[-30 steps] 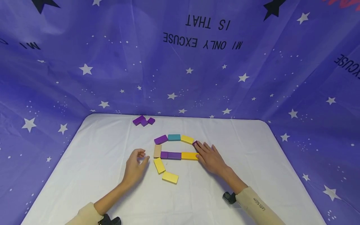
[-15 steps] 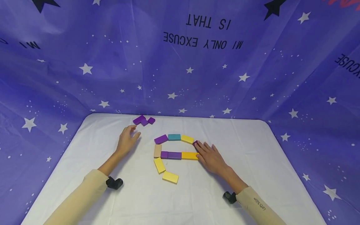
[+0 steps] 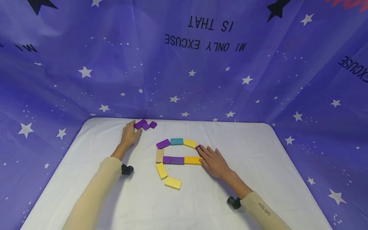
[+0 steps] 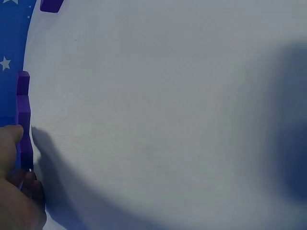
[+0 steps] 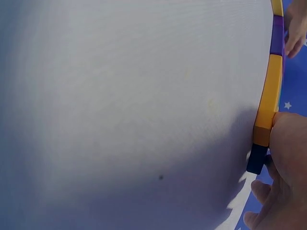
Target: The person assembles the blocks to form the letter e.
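My left hand reaches the back left of the table, its fingers at the left end of a long purple block. The thumb stands apart from the fingers on the near side. Two smaller purple blocks lie just right of it. Fingers extended, my right hand rests at the right end of a block outline, covering part of an orange block and a dark purple block. In the right wrist view, the orange block touches that hand, with a dark block beyond its end.
The outline also holds a teal block, a yellow block, a purple block, a tan block and a purple middle bar. Two yellow blocks curve below. A starry purple cloth hangs behind the white table.
My left hand has moved from beside the tan block up and away to the purple blocks at the back left. My right hand has stayed in place on the outline.
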`<state>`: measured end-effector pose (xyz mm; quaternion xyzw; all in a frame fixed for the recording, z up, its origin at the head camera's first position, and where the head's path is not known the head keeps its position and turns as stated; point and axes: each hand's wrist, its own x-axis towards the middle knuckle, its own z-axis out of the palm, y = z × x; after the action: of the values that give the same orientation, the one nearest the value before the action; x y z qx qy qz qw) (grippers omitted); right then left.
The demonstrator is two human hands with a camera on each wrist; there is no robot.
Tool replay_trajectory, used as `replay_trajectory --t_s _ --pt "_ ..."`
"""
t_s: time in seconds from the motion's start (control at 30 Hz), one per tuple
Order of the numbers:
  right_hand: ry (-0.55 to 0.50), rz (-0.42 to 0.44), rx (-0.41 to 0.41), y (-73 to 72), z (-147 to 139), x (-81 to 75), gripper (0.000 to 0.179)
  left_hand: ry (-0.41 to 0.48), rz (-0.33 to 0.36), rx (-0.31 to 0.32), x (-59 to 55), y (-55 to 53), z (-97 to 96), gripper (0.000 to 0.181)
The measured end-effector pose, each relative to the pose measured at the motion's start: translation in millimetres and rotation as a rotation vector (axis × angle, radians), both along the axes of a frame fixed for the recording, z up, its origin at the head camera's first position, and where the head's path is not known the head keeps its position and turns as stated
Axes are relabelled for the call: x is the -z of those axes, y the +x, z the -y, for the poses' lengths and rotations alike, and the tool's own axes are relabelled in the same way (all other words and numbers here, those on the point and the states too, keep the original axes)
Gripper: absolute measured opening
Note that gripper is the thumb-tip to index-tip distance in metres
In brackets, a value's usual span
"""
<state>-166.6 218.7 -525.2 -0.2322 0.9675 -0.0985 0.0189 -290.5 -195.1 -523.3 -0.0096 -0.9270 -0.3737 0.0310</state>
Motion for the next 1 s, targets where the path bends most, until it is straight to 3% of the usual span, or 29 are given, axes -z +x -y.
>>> replay_trajectory --t_s 0.17,0.4,0.73,1.0 --pt "0.001 0.009 -0.007 2.8 2 -0.3 0.056 -0.086 0.026 -0.011 0.2 -4.4 -1.7 0.059" --pt "0.005 -0.001 -0.010 3.8 4 -0.6 0.057 -0.137 -0.007 -0.039 0.2 -7.0 -0.7 0.047" --pt "-0.004 -0.009 -0.012 1.4 4 -0.6 0.056 -0.076 -0.051 -0.062 -2.7 -2.2 9.3 0.042" --pt "0.021 -0.008 -0.001 0.3 -1 -0.1 0.057 -0.005 -0.112 0.002 -11.2 10.5 9.4 0.044"
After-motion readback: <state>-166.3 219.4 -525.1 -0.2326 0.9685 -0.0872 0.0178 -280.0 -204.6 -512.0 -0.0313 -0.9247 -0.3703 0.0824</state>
